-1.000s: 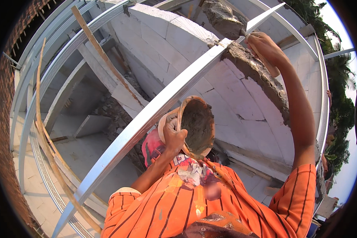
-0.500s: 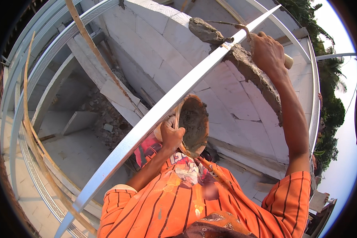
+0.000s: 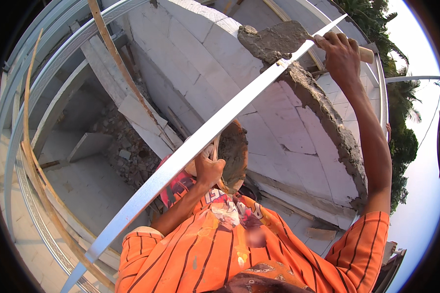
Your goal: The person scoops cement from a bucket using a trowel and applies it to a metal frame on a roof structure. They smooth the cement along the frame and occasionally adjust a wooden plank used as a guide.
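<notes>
My left hand is closed around the rim of a bucket held against my front, tilted, with grey mortar inside. My right hand grips a trowel by its wooden handle, out at the far right. The mortar-coated trowel blade lies over the wall top, across the far end of a shiny metal beam. Wet mortar runs in a rough bed along the top of the pale block wall. Part of the bucket is hidden behind the beam.
The beam crosses diagonally in front of me, between my arms. Curved-looking metal channels and wooden strips stand at the left. Below lie boards, rubble and a tiled floor. Trees rise at the right.
My right hand has moved slightly up and right, and the trowel blade has turned to show its broad face. The bucket has shifted a little left with my left hand.
</notes>
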Demonstrator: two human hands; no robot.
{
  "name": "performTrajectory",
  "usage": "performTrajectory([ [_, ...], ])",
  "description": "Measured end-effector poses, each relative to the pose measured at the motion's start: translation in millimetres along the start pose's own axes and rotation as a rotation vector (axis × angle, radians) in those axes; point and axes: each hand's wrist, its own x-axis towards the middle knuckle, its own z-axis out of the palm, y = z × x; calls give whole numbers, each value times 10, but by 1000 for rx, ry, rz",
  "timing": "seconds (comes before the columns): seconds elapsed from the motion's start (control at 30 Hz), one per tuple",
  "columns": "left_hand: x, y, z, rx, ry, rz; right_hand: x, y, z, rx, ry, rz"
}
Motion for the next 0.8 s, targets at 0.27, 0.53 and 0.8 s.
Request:
performTrajectory([
  [0.27,-48,-357,-100,54,53,-124,1020,-670,223,-119,-121,-399],
  [0.53,23,-437,-82,150,56,-62,280,269,-47,25,-379,-98],
  [0.8,38,-143,-49,65,-25,-4,-705,799,633,731,-409,331],
])
